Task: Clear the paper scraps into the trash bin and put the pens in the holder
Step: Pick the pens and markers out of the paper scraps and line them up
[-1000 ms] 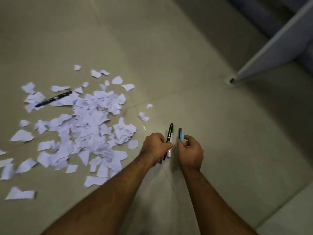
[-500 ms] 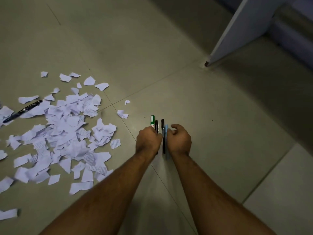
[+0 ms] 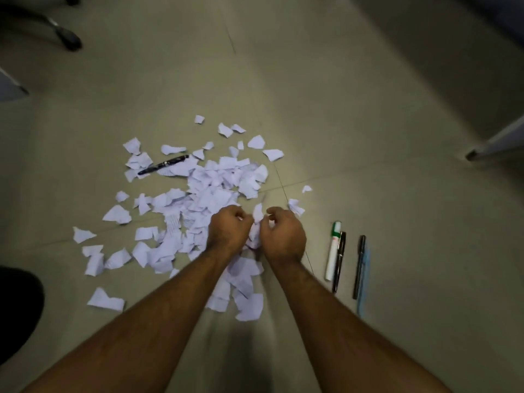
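Paper scraps (image 3: 209,194) are all over the floor (image 3: 368,109), and both hands are right down in the near edge of the pile. Left hand (image 3: 229,232) is curled into a loose fist on the scraps, right hand (image 3: 283,236) just beside it with fingers bent inward — white bits poke up between the two, so they look bunched around paper, though I can't tell how much each one really has.

Off to the right, clear of the pile, four pens lie roughly parallel on the tile: a white marker with a green cap (image 3: 333,251) touching a black pen (image 3: 339,260), then a gap, then a dark pen (image 3: 359,266) next to a light blue pen (image 3: 364,282).

One more black pen (image 3: 164,165) sits at the far left side of the heap, partly on the scraps.

Chair base (image 3: 63,38) in the far corner.
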`<state>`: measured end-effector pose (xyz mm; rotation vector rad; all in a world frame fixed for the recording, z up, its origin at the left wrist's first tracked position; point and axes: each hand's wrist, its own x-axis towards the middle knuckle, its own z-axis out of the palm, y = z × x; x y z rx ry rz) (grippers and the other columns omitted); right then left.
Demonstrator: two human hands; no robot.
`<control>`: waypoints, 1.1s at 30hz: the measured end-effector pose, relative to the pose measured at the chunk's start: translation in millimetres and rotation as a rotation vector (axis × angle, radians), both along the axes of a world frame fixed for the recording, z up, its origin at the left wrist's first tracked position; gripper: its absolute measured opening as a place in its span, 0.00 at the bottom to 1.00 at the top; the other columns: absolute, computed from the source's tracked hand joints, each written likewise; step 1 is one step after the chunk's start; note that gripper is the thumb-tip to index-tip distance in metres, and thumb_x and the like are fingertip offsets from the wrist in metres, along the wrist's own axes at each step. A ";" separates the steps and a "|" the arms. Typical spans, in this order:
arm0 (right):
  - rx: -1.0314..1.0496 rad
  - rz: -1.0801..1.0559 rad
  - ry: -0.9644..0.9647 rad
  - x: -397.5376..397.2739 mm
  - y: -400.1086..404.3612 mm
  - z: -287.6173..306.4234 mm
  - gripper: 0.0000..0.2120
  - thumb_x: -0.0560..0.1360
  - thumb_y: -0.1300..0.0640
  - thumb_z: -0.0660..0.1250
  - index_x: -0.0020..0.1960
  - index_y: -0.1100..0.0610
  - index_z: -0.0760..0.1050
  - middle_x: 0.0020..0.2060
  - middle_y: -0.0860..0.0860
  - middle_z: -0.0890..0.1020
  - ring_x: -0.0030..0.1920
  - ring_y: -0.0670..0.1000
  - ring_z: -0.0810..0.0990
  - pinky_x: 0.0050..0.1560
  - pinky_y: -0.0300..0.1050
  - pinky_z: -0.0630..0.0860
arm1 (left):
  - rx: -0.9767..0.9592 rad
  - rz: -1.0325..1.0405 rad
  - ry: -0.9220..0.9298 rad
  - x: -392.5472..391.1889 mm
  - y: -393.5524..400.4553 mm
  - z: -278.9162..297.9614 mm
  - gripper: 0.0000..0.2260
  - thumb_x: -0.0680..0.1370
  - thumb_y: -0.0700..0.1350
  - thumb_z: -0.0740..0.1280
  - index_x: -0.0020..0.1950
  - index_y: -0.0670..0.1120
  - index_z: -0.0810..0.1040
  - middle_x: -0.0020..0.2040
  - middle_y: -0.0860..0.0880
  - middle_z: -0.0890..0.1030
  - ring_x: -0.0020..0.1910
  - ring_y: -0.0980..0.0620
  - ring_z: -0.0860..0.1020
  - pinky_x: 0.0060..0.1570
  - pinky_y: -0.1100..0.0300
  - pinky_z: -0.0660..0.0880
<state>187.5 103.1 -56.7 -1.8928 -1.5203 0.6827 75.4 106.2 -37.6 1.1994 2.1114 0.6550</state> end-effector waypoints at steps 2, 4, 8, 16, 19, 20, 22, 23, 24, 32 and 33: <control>0.082 0.049 -0.023 -21.4 8.7 -15.4 0.13 0.73 0.55 0.69 0.56 0.56 0.81 0.51 0.53 0.84 0.52 0.56 0.81 0.53 0.45 0.76 | -0.021 0.053 0.036 -26.0 4.8 -3.3 0.08 0.75 0.48 0.68 0.44 0.45 0.83 0.43 0.47 0.84 0.44 0.47 0.81 0.43 0.60 0.75; 0.095 0.049 -0.037 -37.0 19.4 -30.4 0.16 0.73 0.53 0.69 0.59 0.59 0.80 0.55 0.56 0.82 0.56 0.57 0.80 0.58 0.48 0.76 | -0.018 0.110 0.079 -49.3 11.8 -5.1 0.07 0.75 0.47 0.69 0.46 0.44 0.83 0.45 0.47 0.84 0.46 0.47 0.80 0.43 0.61 0.71; 0.157 0.128 -0.121 -49.1 28.5 -52.6 0.22 0.74 0.48 0.67 0.64 0.59 0.75 0.61 0.57 0.78 0.62 0.59 0.75 0.64 0.55 0.73 | -0.004 0.183 0.124 -80.7 34.2 -6.9 0.07 0.75 0.45 0.68 0.49 0.44 0.82 0.49 0.43 0.84 0.48 0.43 0.80 0.43 0.60 0.71; 0.100 0.207 -0.380 -55.2 28.2 -63.0 0.31 0.75 0.40 0.63 0.72 0.56 0.69 0.73 0.60 0.68 0.73 0.62 0.66 0.75 0.57 0.60 | 0.021 0.088 0.343 -113.8 83.5 -20.7 0.17 0.78 0.44 0.63 0.67 0.44 0.72 0.64 0.40 0.73 0.59 0.38 0.75 0.54 0.49 0.74; 0.090 0.209 -0.398 -57.9 28.3 -63.1 0.31 0.74 0.40 0.63 0.72 0.56 0.69 0.74 0.60 0.68 0.74 0.62 0.65 0.75 0.58 0.61 | -0.017 0.065 0.526 -121.9 97.9 -25.8 0.19 0.78 0.42 0.62 0.69 0.44 0.69 0.66 0.41 0.69 0.61 0.39 0.73 0.52 0.46 0.76; 0.093 0.207 -0.402 -57.7 27.9 -62.4 0.31 0.74 0.40 0.62 0.72 0.56 0.69 0.74 0.60 0.68 0.74 0.62 0.65 0.75 0.58 0.61 | -0.027 0.071 0.565 -124.8 101.7 -26.7 0.20 0.78 0.42 0.62 0.69 0.44 0.68 0.66 0.42 0.69 0.61 0.40 0.73 0.50 0.47 0.77; 0.095 0.210 -0.410 -58.0 29.7 -61.6 0.31 0.75 0.40 0.61 0.72 0.57 0.69 0.74 0.60 0.68 0.74 0.62 0.65 0.75 0.58 0.61 | -0.083 0.099 0.609 -133.8 110.6 -27.3 0.23 0.76 0.41 0.65 0.70 0.43 0.65 0.66 0.42 0.69 0.61 0.41 0.73 0.48 0.47 0.77; 0.092 0.206 -0.417 -57.8 29.2 -61.8 0.31 0.75 0.40 0.61 0.72 0.57 0.69 0.74 0.60 0.68 0.74 0.62 0.65 0.75 0.58 0.61 | -0.123 0.113 0.609 -138.0 114.0 -28.2 0.26 0.75 0.41 0.66 0.72 0.42 0.63 0.66 0.42 0.68 0.61 0.41 0.73 0.49 0.48 0.78; 0.089 0.202 -0.421 -57.8 29.1 -61.9 0.31 0.75 0.40 0.61 0.72 0.57 0.69 0.74 0.60 0.68 0.74 0.62 0.65 0.75 0.58 0.61 | -0.156 0.124 0.599 -141.7 116.9 -28.3 0.28 0.75 0.42 0.68 0.72 0.42 0.62 0.67 0.42 0.68 0.62 0.41 0.74 0.50 0.48 0.78; 0.043 0.217 -0.459 -59.4 31.4 -58.6 0.35 0.73 0.37 0.62 0.74 0.56 0.67 0.75 0.60 0.66 0.75 0.61 0.63 0.76 0.58 0.59 | -0.238 -0.015 0.689 -145.1 119.3 -24.1 0.14 0.78 0.35 0.63 0.63 0.41 0.73 0.62 0.41 0.72 0.56 0.41 0.78 0.49 0.49 0.78; 0.038 0.219 -0.459 -60.0 30.8 -58.0 0.35 0.73 0.37 0.61 0.74 0.56 0.66 0.75 0.59 0.66 0.75 0.61 0.62 0.76 0.58 0.58 | -0.225 -0.034 0.704 -143.4 118.4 -23.1 0.14 0.77 0.34 0.64 0.63 0.41 0.74 0.61 0.41 0.72 0.56 0.41 0.78 0.49 0.49 0.78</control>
